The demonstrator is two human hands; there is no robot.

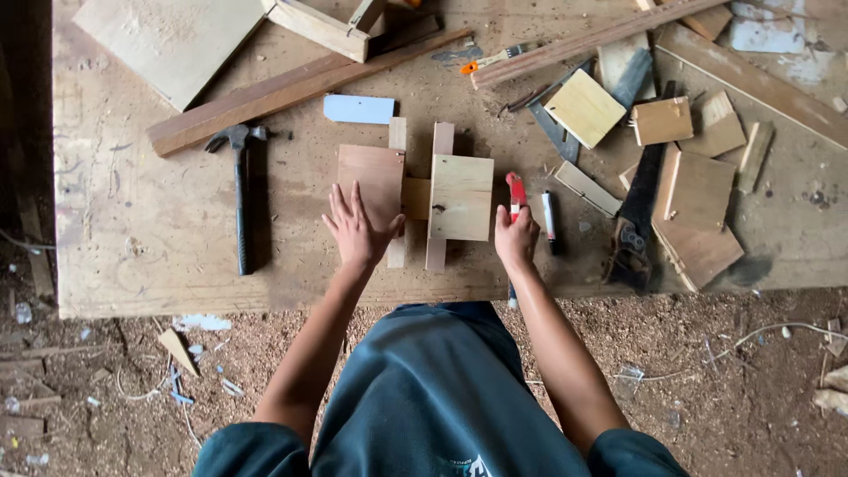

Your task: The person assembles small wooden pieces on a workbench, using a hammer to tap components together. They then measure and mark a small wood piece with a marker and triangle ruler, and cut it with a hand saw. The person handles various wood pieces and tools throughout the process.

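A small wooden assembly (442,190) lies mid-bench: two upright strips, a crosspiece and two flat square panels. My left hand (358,228) rests flat with fingers spread on the left panel (371,172). My right hand (516,237) is closed around a red-handled tool (516,193) just right of the lighter right panel (461,196); the tool's red end points away from me and its lower end sticks out below my hand past the bench edge.
A claw hammer (239,194) lies left of the assembly. A long plank (291,88), a pale blue piece (358,109), a marker (548,216), a handsaw (638,208) and several wood offcuts (698,199) crowd the back and right. Sawdust covers the ground below the bench edge (265,300).
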